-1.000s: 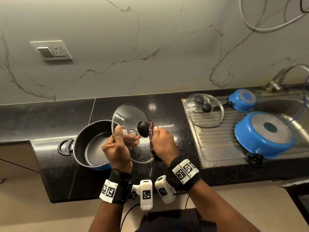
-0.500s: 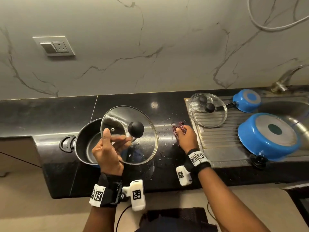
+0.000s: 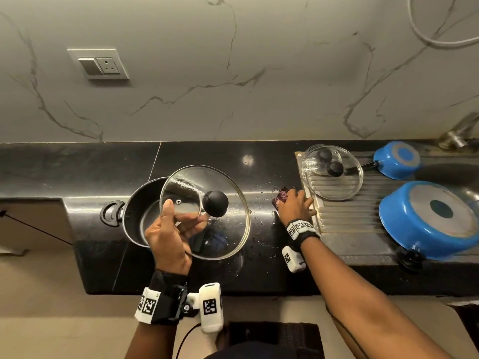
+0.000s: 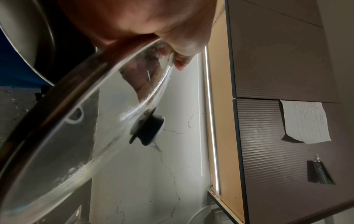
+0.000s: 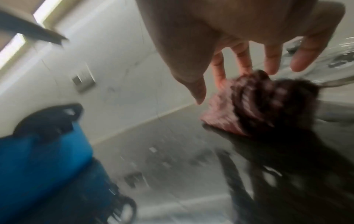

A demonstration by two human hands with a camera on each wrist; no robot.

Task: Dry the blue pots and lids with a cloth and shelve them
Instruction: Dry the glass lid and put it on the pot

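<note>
My left hand [image 3: 181, 216] pinches the rim of a glass lid [image 3: 223, 234] with a black knob [image 3: 215, 204] and holds it tilted above an upright blue pot [image 3: 137, 211] with a dark inside. In the left wrist view the left hand [image 4: 162, 60] has its thumb on top of the lid [image 4: 76, 136] and its fingers beneath the glass. My right hand [image 3: 298, 200] lies over a dark red cloth [image 3: 281, 196] on the counter. In the blurred right wrist view the right hand [image 5: 226, 78] has straight fingers, their tips touching the cloth [image 5: 249, 106].
A second glass lid [image 3: 334, 182] lies on the steel drainboard [image 3: 350, 221]. A small blue saucepan [image 3: 398, 159] and a large blue pot [image 3: 430, 224] sit upside down by the sink. Water drops dot the black counter [image 3: 261, 244]. A tap [image 3: 456, 133] stands at the back right.
My right hand left the lid, carried the cloth to the right and set it on the counter by the drainboard. My left hand alone now holds the lid, tilted flatter over the pot.
</note>
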